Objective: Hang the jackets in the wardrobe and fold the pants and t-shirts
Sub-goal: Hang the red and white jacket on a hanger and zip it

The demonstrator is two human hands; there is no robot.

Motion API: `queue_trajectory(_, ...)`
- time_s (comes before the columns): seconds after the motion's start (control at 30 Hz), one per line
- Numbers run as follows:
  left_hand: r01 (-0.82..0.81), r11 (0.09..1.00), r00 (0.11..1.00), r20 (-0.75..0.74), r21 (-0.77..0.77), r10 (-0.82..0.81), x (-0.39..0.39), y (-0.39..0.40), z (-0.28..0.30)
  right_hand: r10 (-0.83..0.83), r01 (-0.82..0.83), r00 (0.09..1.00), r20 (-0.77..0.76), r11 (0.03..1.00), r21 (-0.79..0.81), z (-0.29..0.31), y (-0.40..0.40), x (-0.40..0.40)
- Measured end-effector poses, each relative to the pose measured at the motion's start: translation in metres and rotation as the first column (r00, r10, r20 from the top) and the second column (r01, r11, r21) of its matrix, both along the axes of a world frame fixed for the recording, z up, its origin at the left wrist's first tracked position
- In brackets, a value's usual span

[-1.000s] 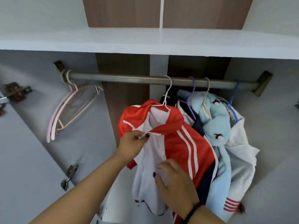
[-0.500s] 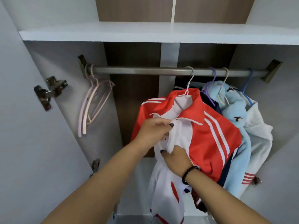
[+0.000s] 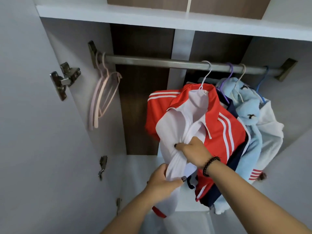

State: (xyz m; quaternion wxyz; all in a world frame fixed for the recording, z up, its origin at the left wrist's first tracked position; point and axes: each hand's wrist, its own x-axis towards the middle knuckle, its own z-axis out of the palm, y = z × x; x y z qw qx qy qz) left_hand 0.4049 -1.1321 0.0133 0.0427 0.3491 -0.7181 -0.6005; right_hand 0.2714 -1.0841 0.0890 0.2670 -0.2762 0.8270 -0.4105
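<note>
Rail (image 3: 152, 61): empty pink hangers (image 3: 103, 98) at its left end, blue and white jackets (image 3: 253, 132) crowding right. We see both hands gripping the red-and-white jacket (image 3: 219, 132): left hand (image 3: 162, 181) bunches white front, right hand (image 3: 194, 152) clutches zipper.

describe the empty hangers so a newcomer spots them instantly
Follow the metal rail under the wardrobe shelf to its far left end. The pale pink hangers hang bunched beside the bracket, against the side wall. Unlike the hangers at the right end, they carry no clothes.

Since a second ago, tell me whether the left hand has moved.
Yes. The left hand has dropped from just under the red jacket's collar to the white front's lower part, farther below the rail.
</note>
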Motion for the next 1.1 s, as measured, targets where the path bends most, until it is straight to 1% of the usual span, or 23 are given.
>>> queue_trajectory(0.07, -0.005, 0.994, 1.000, -0.007, -0.113, 0.004, -0.001, 0.002, 0.004, -0.019, 0.019, 1.000, 0.018, 0.999, -0.025, 0.004, 0.004, 0.002)
queue_trajectory(0.1, -0.021, 0.991, 1.000, -0.024, -0.132, 0.018, 0.001, 0.002, 0.007, -0.016, 0.018, 0.999, 0.038, 0.999, -0.044, 0.006, 0.006, 0.003)
queue_trajectory(0.17, -0.054, 0.993, 0.995, -0.091, -0.101, 0.044, 0.003, -0.001, 0.011, 0.041, -0.031, 0.994, 0.104, 0.995, -0.095, 0.010, 0.010, 0.006)
queue_trajectory(0.23, -0.113, 0.994, 0.979, -0.171, -0.011, 0.110, 0.007, -0.002, 0.018, 0.143, -0.124, 0.978, 0.149, 0.984, -0.131, 0.013, 0.018, 0.012)
queue_trajectory(0.27, -0.144, 0.988, 0.966, -0.208, 0.056, 0.153, 0.009, -0.002, 0.021, 0.197, -0.176, 0.970, 0.143, 0.974, -0.145, 0.013, 0.023, 0.016)
queue_trajectory(0.33, -0.183, 0.961, 0.935, -0.264, 0.208, 0.235, 0.011, 0.000, 0.027, 0.270, -0.255, 0.961, 0.066, 0.951, -0.174, 0.002, 0.042, 0.025)
queue_trajectory(0.37, -0.179, 0.945, 0.926, -0.278, 0.274, 0.257, 0.011, 0.001, 0.031, 0.261, -0.252, 0.965, 0.021, 0.948, -0.193, -0.006, 0.054, 0.033)
queue_trajectory(0.43, -0.145, 0.900, 0.905, -0.312, 0.410, 0.288, 0.010, 0.008, 0.039, 0.172, -0.164, 0.985, 0.012, 0.957, -0.239, -0.027, 0.083, 0.052)
queue_trajectory(0.47, -0.127, 0.870, 0.891, -0.329, 0.477, 0.311, 0.009, 0.013, 0.044, 0.174, -0.167, 0.985, 0.001, 0.947, -0.275, -0.032, 0.097, 0.065)
queue_trajectory(0.5, -0.112, 0.840, 0.878, -0.342, 0.531, 0.334, 0.007, 0.018, 0.049, 0.214, -0.213, 0.976, -0.029, 0.928, -0.304, -0.037, 0.108, 0.076)
queue_trajectory(0.57, -0.100, 0.808, 0.868, -0.346, 0.580, 0.356, 0.002, 0.030, 0.061, 0.341, -0.343, 0.937, -0.070, 0.868, -0.360, -0.039, 0.121, 0.095)
queue_trajectory(0.6, -0.109, 0.810, 0.867, -0.344, 0.577, 0.361, -0.001, 0.035, 0.065, 0.340, -0.338, 0.939, -0.056, 0.875, -0.348, -0.041, 0.124, 0.101)
queue_trajectory(0.67, -0.124, 0.827, 0.869, -0.342, 0.549, 0.358, -0.006, 0.045, 0.073, 0.207, -0.206, 0.978, -0.028, 0.935, -0.289, -0.046, 0.126, 0.104)
queue_trajectory(0.73, -0.123, 0.832, 0.872, -0.342, 0.540, 0.351, -0.008, 0.054, 0.079, 0.119, -0.123, 0.992, -0.034, 0.973, -0.193, -0.052, 0.130, 0.097)
queue_trajectory(0.8, -0.107, 0.836, 0.872, -0.354, 0.538, 0.339, -0.006, 0.059, 0.079, 0.108, -0.114, 0.993, -0.045, 0.985, -0.133, -0.050, 0.135, 0.087)
queue_trajectory(0.9, -0.081, 0.841, 0.857, -0.394, 0.534, 0.333, 0.004, 0.060, 0.071, 0.111, -0.115, 0.993, -0.047, 0.989, -0.089, -0.040, 0.143, 0.071)
queue_trajectory(0.93, -0.103, 0.845, 0.856, -0.386, 0.525, 0.344, 0.010, 0.064, 0.063, 0.105, -0.108, 0.994, -0.031, 0.990, -0.090, -0.037, 0.148, 0.067)
queue_trajectory(1.0, -0.218, 0.853, 0.876, -0.291, 0.474, 0.385, 0.021, 0.075, 0.044, 0.083, -0.082, 0.997, 0.007, 0.992, -0.095, -0.031, 0.153, 0.058)
queue_trajectory(1.07, -0.303, 0.858, 0.918, -0.113, 0.415, 0.379, 0.033, 0.096, 0.009, 0.037, -0.029, 0.997, 0.073, 0.993, -0.116, -0.032, 0.161, 0.053)
queue_trajectory(1.1, -0.326, 0.845, 0.928, -0.026, 0.424, 0.371, 0.039, 0.106, -0.011, 0.019, -0.006, 0.994, 0.106, 0.993, -0.120, -0.035, 0.164, 0.051)
